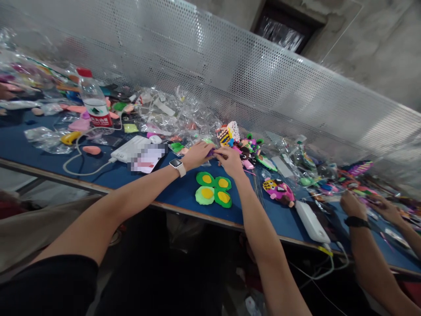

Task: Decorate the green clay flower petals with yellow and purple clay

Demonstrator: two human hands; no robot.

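Observation:
My left hand (197, 154), with a white watch (177, 166) on its wrist, and my right hand (230, 160) meet over the blue table (158, 184). Both pinch a small purple piece (211, 152) between their fingertips. Just in front of them lies a flat green shape with yellow centres (213, 189). Behind the hands lie several colourful clay figures (230, 134) and clear plastic bags (171, 112).
A plastic bottle with a red cap (94, 98) stands at the left. A white power bank (126, 149) with a cable lies near my left arm, another (311, 221) at the right. A pink clay face (279, 189) lies nearby. Another person's hands (353, 204) work at the right. A perforated metal screen (230, 66) backs the table.

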